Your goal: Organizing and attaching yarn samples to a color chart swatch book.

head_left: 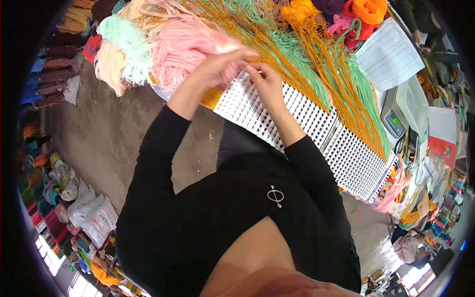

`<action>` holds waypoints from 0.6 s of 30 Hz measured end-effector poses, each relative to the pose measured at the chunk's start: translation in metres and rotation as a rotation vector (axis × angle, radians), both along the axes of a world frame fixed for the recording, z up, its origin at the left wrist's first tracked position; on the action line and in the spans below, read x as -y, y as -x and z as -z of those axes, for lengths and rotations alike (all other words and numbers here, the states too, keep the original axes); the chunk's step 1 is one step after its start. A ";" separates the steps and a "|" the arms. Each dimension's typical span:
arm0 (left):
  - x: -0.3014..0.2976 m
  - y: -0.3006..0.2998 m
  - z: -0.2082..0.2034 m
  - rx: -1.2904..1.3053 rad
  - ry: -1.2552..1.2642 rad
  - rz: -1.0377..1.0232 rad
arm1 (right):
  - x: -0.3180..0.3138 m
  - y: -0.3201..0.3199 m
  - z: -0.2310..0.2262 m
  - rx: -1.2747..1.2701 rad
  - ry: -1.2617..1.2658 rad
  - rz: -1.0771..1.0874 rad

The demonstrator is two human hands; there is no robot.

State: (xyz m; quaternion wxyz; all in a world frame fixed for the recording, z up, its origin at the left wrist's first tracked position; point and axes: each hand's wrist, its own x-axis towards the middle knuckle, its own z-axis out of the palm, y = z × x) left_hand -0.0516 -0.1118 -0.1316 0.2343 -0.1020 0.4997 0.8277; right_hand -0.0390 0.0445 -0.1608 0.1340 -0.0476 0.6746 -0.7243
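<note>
A long white card with rows of punched holes (242, 110) lies along the front of the table. Over its upper left end my left hand (217, 67) is blurred by motion, next to a heap of loose pink yarn (175, 52); its grip does not show clearly. Close beside it, my right hand (267, 86) is closed in a pinch above the card, thumb and forefinger together near the left fingertips. Whatever lies between them is too small to make out. Mustard-orange yarn strands (326, 74) and mint-green strands (363, 86) run up from the card's far edge.
Pale mint yarn (121, 37) and cream yarn (110, 67) hang at the table's left end. Bright orange skeins (368, 11) sit at the back. To the right stand a printed sheet (391, 54) and a digital scale (396, 119). White plastic bags (99, 218) rest on the floor at left.
</note>
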 end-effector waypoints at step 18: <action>-0.020 0.001 -0.022 0.115 -0.305 -0.152 | -0.016 -0.009 -0.030 0.214 0.438 0.093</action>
